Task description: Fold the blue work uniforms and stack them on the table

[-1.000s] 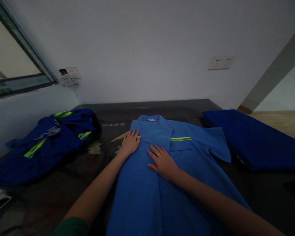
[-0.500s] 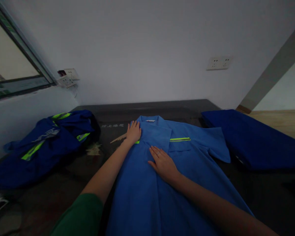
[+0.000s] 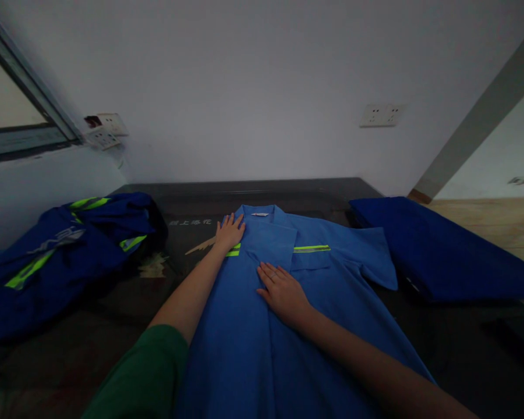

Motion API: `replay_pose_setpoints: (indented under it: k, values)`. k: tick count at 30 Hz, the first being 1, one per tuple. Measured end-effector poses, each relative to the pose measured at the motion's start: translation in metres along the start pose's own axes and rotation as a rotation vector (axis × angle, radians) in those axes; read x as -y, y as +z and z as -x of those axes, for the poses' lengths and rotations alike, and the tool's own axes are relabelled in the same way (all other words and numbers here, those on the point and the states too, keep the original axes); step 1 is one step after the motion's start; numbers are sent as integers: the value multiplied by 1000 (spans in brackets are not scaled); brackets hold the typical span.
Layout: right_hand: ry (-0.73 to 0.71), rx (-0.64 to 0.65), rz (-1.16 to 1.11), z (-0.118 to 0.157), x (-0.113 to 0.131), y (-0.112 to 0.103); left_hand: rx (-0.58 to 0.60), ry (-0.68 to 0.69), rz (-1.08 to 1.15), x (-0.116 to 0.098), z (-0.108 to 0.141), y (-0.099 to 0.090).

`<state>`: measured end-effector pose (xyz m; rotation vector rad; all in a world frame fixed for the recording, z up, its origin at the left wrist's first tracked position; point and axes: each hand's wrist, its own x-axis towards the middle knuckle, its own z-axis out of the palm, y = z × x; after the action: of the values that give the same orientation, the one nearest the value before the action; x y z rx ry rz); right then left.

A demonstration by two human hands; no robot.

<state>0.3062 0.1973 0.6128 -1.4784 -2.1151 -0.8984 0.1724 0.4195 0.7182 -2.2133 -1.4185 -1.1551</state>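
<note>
A blue short-sleeved work shirt point(image 3: 244, 326) with a yellow-green reflective stripe across the chest lies front up, collar away from me. My left hand point(image 3: 229, 234) rests flat near its collar on the left side, fingers spread. Lower on the chest, close to the front opening, my right hand point(image 3: 283, 292) lies flat with fingers stretched out and a ring on one finger. The sleeve on the right is spread outward. On the left, the shirt's sleeve is not visible; my forearm covers part of that edge.
On the left of the dark table point(image 3: 314, 186) lies a crumpled dark blue garment point(image 3: 91, 244) with reflective strips. To the right sits a folded blue cloth point(image 3: 436, 250). A wall with sockets point(image 3: 382, 115) stands behind, and a window point(image 3: 17, 99) is at upper left.
The view has shifted slightly, so the shirt and the table sit further left in it. Both hands stay flat on the shirt in nearly the same places.
</note>
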Motion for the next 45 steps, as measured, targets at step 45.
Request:
replay_pose_setpoints:
  k: [45]
  values:
    - [-118, -6, 142, -12, 6, -2, 46, 66, -49, 4, 45, -10]
